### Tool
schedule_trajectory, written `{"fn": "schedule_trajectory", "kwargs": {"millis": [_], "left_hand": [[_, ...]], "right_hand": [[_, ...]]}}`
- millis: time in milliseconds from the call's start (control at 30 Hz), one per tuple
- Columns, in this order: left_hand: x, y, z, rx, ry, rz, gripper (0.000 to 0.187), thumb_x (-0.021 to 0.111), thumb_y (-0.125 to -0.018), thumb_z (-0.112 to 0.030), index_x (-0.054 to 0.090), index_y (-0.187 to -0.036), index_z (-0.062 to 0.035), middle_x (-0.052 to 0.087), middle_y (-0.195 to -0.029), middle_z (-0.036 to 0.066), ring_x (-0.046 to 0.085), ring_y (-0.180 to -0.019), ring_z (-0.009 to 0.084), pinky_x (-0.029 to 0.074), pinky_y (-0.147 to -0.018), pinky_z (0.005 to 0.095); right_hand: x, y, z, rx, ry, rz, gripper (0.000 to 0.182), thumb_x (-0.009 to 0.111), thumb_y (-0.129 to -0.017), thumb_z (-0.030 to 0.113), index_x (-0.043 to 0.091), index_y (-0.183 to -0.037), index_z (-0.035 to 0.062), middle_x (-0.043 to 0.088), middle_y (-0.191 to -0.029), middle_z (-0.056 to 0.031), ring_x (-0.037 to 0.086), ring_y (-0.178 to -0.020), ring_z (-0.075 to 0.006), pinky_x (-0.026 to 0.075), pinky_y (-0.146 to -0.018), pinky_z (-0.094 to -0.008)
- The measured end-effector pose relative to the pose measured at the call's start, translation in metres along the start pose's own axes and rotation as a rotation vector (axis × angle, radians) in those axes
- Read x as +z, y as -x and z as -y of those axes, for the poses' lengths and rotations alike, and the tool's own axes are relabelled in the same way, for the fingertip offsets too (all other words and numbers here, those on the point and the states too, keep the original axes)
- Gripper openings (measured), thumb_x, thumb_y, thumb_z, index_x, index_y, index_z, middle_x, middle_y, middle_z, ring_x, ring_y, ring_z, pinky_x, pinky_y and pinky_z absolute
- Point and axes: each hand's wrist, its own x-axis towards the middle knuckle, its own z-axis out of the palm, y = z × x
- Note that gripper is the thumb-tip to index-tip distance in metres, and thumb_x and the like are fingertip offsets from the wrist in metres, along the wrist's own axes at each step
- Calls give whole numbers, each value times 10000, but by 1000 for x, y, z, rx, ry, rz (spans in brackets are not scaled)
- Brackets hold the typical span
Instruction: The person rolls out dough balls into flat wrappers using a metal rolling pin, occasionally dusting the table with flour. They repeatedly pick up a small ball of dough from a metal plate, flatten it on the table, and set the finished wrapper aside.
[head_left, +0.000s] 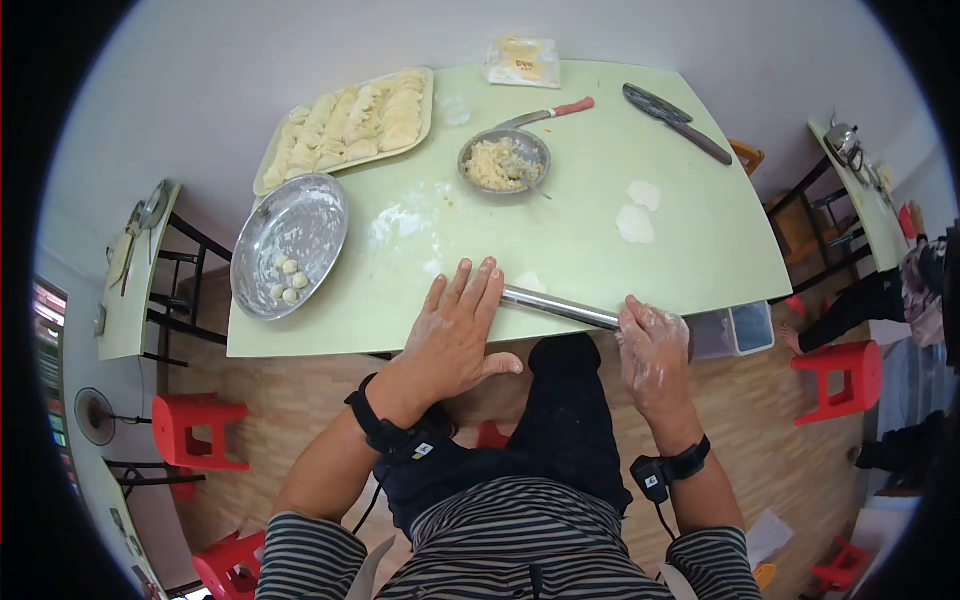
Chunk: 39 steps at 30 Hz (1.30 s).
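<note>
My left hand (455, 330) lies flat with its fingers stretched forward over the left end of a metal rolling pin (560, 306) at the table's near edge. Its thumb points right. My right hand (653, 355), dusted with flour, is closed around the pin's right end. A thin dough wrapper (530, 282) shows just beyond the pin, partly covered. To the right lie two more wrappers, one larger (635, 225) and one smaller (644, 194). Several small dough balls (290, 267) sit in a floured metal pan (325, 220) on the left.
A tray (262, 180) of dumplings (350, 125) stands at the back left. A bowl (541, 150) of filling (495, 165), a red-handled knife (572, 107), a packet (522, 63) and a dark-handled knife (705, 143) are farther back. Red stools (840, 380) stand around; another person's leg (845, 315) is at right.
</note>
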Motion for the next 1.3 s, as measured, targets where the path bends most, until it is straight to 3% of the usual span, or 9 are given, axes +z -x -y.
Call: {"fn": "schedule_trajectory", "kwargs": {"millis": [267, 500, 600, 700, 767, 900, 1033, 1167, 1300], "left_hand": [[13, 27, -13, -23, -77, -59, 1061, 650, -825, -678, 328, -1531, 46, 317, -1607, 258, 275, -1496, 480, 254, -1188, 624], [2, 8, -2, 18, 82, -118, 968, 641, -891, -608, 324, -1545, 30, 336, -1602, 253, 246, -1509, 487, 255, -1197, 608], [3, -3, 2, 63, 82, -43, 1015, 611, -894, -655, 281, -1567, 30, 300, -1622, 261, 216, -1519, 494, 241, -1207, 601], [2, -13, 2, 81, 106, -40, 1063, 531, -898, -734, 274, -1567, 52, 283, -1635, 253, 212, -1524, 483, 228, -1209, 614], [-2, -24, 2, 95, 64, -4, 1096, 512, -890, -764, 242, -1577, 46, 270, -1637, 264, 202, -1524, 493, 217, -1212, 613], [-2, -48, 11, 108, 42, 52, 1149, 486, -875, -809, 236, -1575, 67, 260, -1646, 256, 185, -1535, 478, 195, -1225, 606], [-7, -75, 11, 51, 102, 138, 1121, 475, -903, -790, 234, -1574, 76, 255, -1646, 263, 166, -1548, 454, 175, -1241, 582], [-11, -82, 16, 35, 173, 192, 1017, 440, -966, -714, 248, -1567, 84, 267, -1639, 273, 148, -1561, 424, 156, -1253, 564], [-15, -59, 19, 39, 234, 181, 881, 458, -1024, -582, 229, -1577, 63, 266, -1635, 278, 147, -1556, 444, 147, -1249, 562]], "right_hand": [[6, 24, 11, -110, -52, -147, 271, 705, -807, -12, 709, -1072, 43, 711, -1148, -106, 648, -969, -321, 484, -870, -461], [-7, 15, 12, 35, -254, -43, 337, 665, -795, -103, 667, -1102, 36, 698, -1091, -134, 633, -945, -359, 500, -845, -450], [-13, 13, 9, 37, -205, 17, 348, 674, -806, -85, 660, -1131, 37, 691, -1112, -142, 628, -971, -363, 496, -857, -444], [-13, 15, 9, 83, -97, 39, 391, 684, -823, -39, 651, -1204, 43, 649, -1220, -163, 595, -1076, -384, 471, -926, -466], [-15, 13, 13, 122, 78, 99, 432, 709, -867, 115, 636, -1289, 54, 590, -1359, -187, 561, -1148, -412, 438, -973, -533], [-8, 5, 2, 174, 195, 186, 537, 696, -904, 249, 577, -1390, 53, 499, -1509, -194, 503, -1283, -452, 390, -1040, -598], [-4, -13, -12, 185, 307, 205, 533, 632, -959, 275, 549, -1426, 33, 514, -1510, -168, 481, -1333, -451, 373, -1074, -598], [6, -22, -27, 206, 276, 236, 495, 622, -968, 265, 566, -1392, 17, 549, -1475, -173, 496, -1323, -434, 374, -1081, -585], [4, -16, -22, 168, 59, 125, 337, 671, -929, 193, 623, -1216, 23, 630, -1328, -157, 561, -1206, -404, 410, -1030, -550]]}}
